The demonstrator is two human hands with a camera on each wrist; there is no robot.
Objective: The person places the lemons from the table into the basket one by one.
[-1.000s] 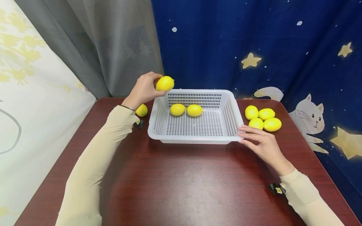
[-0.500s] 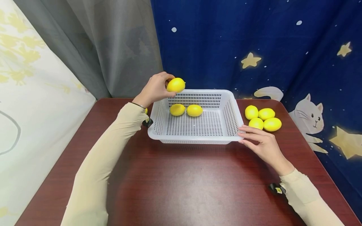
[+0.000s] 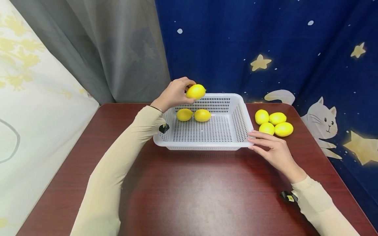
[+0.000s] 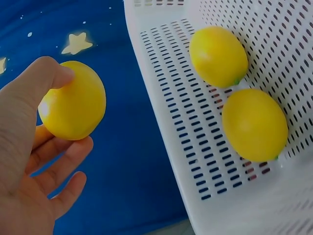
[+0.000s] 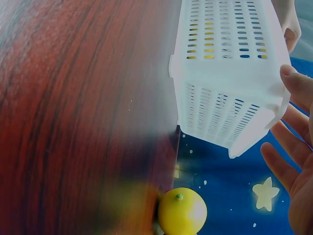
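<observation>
A lemon (image 3: 196, 92) is pinched in my left hand (image 3: 174, 94), held above the back left part of a white plastic basket (image 3: 203, 144). In the left wrist view, the thumb lies on one side of this lemon (image 4: 73, 103) and the fingers on the other. Inside the basket, two lemons, one on the left (image 3: 184, 114) and one on the right (image 3: 202, 115), lie side by side near the back wall. My right hand (image 3: 274, 149) touches the rim at the basket's front right corner, its fingers spread and fairly straight.
Several lemons (image 3: 274, 123) sit in a cluster on the brown table (image 3: 189, 196), right of the basket. One lemon (image 5: 182, 211) shows low in the right wrist view. A dark blue curtain (image 3: 212, 49) hangs behind the table, with a grey curtain (image 3: 130, 55) at left.
My left hand has carried the lemon rightward, from beside the basket's left rim to over its back left part. The forearm now hides the lemon at the table's left. My right hand stays put.
</observation>
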